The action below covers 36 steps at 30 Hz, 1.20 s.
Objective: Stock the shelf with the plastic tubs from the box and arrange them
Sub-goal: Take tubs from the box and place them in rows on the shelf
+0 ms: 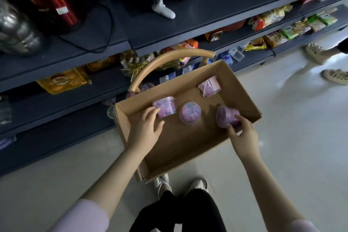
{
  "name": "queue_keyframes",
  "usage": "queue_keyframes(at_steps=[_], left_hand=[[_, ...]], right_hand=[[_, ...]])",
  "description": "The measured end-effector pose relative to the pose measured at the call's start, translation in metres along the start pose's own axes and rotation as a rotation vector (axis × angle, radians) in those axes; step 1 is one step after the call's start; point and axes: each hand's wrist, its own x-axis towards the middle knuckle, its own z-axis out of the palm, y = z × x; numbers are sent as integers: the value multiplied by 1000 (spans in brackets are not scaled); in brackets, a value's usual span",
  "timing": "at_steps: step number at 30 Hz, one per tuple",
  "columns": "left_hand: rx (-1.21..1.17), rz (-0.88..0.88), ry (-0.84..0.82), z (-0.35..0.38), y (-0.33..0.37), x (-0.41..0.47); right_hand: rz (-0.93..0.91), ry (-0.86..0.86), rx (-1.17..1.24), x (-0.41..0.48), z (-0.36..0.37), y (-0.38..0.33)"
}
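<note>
An open cardboard box [175, 145] rests on a chair in front of the shelf. Inside it lie several clear plastic tubs with pink and purple contents. My left hand [146, 128] reaches into the box, fingertips touching the left tub [166, 108], which lies on its side; the fingers are apart. My right hand [242, 132] has its fingers wrapped around the right tub [225, 117], also on its side. A third tub [189, 113] stands upright between them. A square pink packet [209, 86] sits in the far corner of the box.
Dark shelves [188, 30] run along the back with snack packets, metal pots and a white controller [162, 7]. A curved wooden chair back [165, 62] rises behind the box. Another person's shoes [318, 53] stand at the right. My own feet show below the box.
</note>
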Motion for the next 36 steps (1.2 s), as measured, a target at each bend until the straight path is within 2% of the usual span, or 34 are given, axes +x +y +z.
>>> queue_keyframes(at_steps=[7,14,16,20,26,29,33,36], left_hand=[[-43,-58,-28,87,-46,65],[-24,-170,-101,138,-67,104],[-11,-204,-116,146,-70,113],[-42,-354,-160,157,-71,123],[126,-486,-105,172,-73,119],[31,-529,-52,176,-81,111],[-238,-651,-22,181,-76,99],[-254,-698,-15,180,-68,89]], right_hand=[[31,-118,-115,102,57,49],[87,-372,-306,167,82,92],[49,-445,-321,175,86,100],[-64,-454,-353,188,87,107],[-190,-461,-407,206,90,112],[-194,-461,-431,218,90,115],[-200,-562,-429,230,90,117],[-213,-531,-379,228,88,112]])
